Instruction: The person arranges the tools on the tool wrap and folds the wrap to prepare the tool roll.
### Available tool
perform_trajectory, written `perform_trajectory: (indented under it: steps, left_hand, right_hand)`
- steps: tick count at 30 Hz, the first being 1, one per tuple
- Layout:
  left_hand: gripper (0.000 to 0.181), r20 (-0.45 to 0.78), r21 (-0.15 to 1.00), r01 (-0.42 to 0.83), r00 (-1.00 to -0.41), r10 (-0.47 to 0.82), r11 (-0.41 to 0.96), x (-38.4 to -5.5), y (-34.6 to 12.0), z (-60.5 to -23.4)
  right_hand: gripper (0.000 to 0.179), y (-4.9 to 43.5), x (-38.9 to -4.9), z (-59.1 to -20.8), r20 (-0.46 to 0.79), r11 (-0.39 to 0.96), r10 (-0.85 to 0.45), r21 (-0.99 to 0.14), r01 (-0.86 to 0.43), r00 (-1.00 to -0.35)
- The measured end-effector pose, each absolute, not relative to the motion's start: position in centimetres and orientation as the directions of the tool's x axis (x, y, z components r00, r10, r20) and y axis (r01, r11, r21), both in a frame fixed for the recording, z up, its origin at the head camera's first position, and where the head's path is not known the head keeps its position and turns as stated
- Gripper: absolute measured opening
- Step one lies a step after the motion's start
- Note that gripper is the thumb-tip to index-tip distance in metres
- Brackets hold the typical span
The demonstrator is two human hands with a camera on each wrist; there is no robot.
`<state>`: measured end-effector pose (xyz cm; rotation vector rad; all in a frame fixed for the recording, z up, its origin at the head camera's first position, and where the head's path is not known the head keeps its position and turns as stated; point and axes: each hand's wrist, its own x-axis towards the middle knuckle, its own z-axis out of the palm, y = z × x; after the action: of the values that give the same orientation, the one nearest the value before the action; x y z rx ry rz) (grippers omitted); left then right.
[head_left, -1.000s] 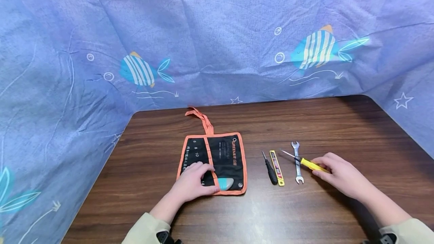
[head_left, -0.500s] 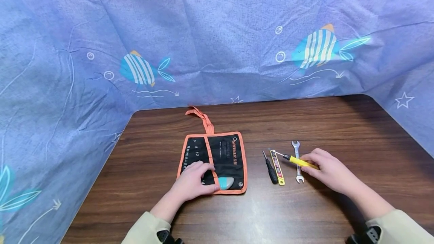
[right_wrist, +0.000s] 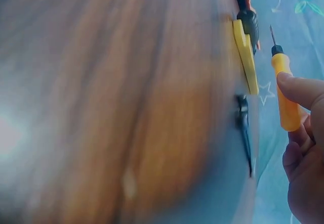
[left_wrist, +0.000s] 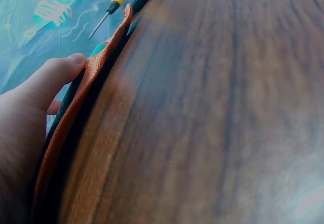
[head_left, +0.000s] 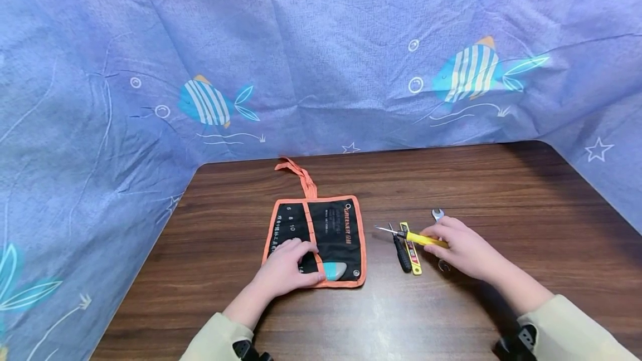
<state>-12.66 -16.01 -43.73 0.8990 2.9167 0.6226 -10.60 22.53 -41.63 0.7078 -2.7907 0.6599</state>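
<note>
My left hand (head_left: 288,267) rests on a black tool pouch (head_left: 333,238) with orange edging, its thumb on the near edge in the left wrist view. A teal-and-grey rounded end (head_left: 333,271) shows in the pouch beside the thumb. My right hand (head_left: 463,250) pinches the handle of a yellow screwdriver (right_wrist: 286,102), held above the table with its shaft pointing left toward the pouch. Under it lie a black-handled screwdriver (head_left: 403,256) and a flat yellow tool with a printed label (head_left: 416,263). An open-end wrench (head_left: 438,214) is mostly hidden beneath the right hand.
The tools lie on a dark wood-grain table (head_left: 371,316). An orange tie strap (head_left: 303,178) runs from the pouch toward the back edge. A blue cloth (head_left: 321,60) with printed fish hangs behind and at both sides.
My right hand has moved left with the yellow screwdriver, from beside the wrench to over the other tools, covering much of the wrench. My left hand has stayed on the pouch.
</note>
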Motion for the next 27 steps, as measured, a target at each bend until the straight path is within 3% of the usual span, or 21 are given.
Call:
perform_trajectory:
  steps: [14,27]
  left_hand:
    - [0.053,0.070,0.386,0.525,-0.837,0.543,0.759,-12.6,-15.9,-43.5]
    - [0.052,0.071,0.383,0.525,-0.837,0.543,0.760,-12.6,-15.9,-43.5]
  right_hand:
    - [0.019,19.0,-11.8,-40.4,0.204,0.735,-0.531,-0.370,-0.567,-0.822]
    - [0.015,15.6,-13.1,-40.2,0.210,0.655,-0.657,-0.315,-0.687,-0.724]
